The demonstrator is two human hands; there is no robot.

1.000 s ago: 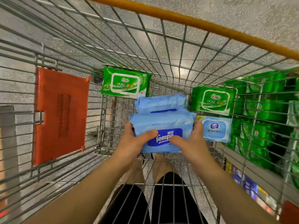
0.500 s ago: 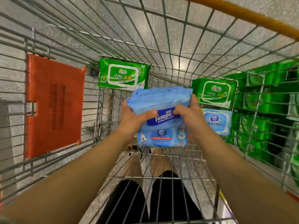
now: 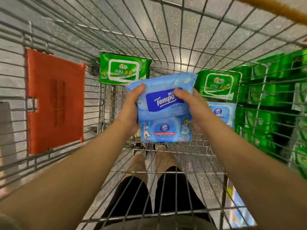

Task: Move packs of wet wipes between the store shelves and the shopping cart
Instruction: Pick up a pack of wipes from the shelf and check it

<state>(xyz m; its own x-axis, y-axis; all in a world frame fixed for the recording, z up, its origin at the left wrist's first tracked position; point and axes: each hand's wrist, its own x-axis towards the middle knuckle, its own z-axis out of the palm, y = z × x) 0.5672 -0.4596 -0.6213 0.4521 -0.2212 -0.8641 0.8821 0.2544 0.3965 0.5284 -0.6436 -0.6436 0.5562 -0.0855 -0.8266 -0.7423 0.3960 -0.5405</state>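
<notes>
Tempo pack [image 3: 163, 98] between both hands

Glossy plastic Tempo pack [image 3: 164, 100], wire cart [image 3: 182, 47]

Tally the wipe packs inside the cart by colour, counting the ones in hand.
Green packs: 2, one at the far left, one at the far right.
Blue packs: 3, the Tempo pack and Vinda pack held by both hands, another at right.
Total: 5
</notes>
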